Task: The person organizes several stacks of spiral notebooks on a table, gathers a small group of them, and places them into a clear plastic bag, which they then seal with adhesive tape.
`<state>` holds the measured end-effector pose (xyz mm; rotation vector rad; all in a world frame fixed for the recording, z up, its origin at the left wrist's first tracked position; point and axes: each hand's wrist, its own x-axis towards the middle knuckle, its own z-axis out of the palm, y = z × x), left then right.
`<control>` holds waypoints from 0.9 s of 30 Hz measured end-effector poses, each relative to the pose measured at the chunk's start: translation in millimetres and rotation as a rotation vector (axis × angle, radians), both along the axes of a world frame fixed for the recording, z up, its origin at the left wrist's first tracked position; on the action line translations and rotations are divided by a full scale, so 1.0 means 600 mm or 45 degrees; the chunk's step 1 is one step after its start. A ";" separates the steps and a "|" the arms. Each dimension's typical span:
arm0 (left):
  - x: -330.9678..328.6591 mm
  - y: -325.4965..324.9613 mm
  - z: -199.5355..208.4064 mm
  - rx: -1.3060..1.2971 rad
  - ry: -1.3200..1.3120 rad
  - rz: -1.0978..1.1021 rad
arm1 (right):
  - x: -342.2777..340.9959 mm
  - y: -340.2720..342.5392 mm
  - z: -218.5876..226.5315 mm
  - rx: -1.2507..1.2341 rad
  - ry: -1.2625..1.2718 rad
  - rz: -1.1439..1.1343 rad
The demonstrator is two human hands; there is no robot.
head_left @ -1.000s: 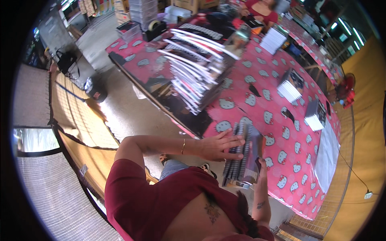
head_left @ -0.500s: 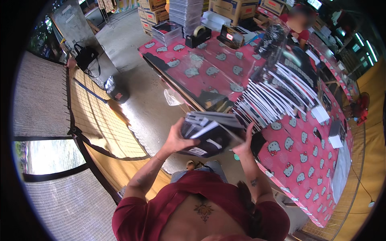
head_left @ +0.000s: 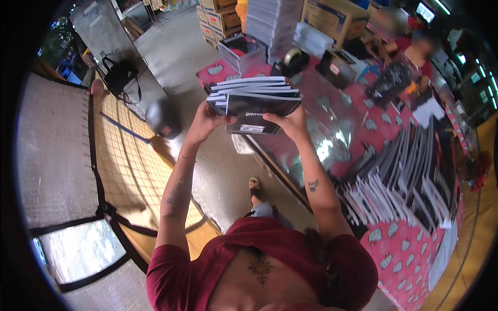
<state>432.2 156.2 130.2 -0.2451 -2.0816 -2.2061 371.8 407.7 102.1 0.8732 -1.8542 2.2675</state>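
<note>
Place: workshop | Signs: stacked cartons (head_left: pixel 220 22), tape dispenser (head_left: pixel 294 61), covered worktable (head_left: pixel 392 248)

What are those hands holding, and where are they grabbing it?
A stack of dark-covered books: the left hand grips its left end, the right hand its right end, with both thumbs on the front cover.

Head view, the left of two wide fisheye cameras worn side by side on the wearer here in the room. The lens looks steeply downward and forward over the dark red shirt (head_left: pixel 176 274), nearest to it and filling the lower edge. Left hand (head_left: pixel 207 126) and right hand (head_left: pixel 292 124) appear farther out, above centre. The table (head_left: pixel 376 238) spreads to the right; cardboard cartons (head_left: pixel 337 18) stand well beyond, along the top. Straight edges bow toward a dark, rounded rim.
</note>
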 end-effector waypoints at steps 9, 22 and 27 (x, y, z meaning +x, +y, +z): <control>-0.291 -0.150 -0.174 0.227 -0.127 0.001 | -0.280 -0.152 -0.137 -0.117 -0.135 0.082; -0.379 -0.155 -0.149 0.131 -0.235 -0.107 | -0.320 -0.209 -0.123 -0.163 -0.190 -0.217; -0.425 -0.186 -0.145 -0.020 -0.141 -0.368 | -0.329 -0.215 -0.147 0.003 -0.026 -0.404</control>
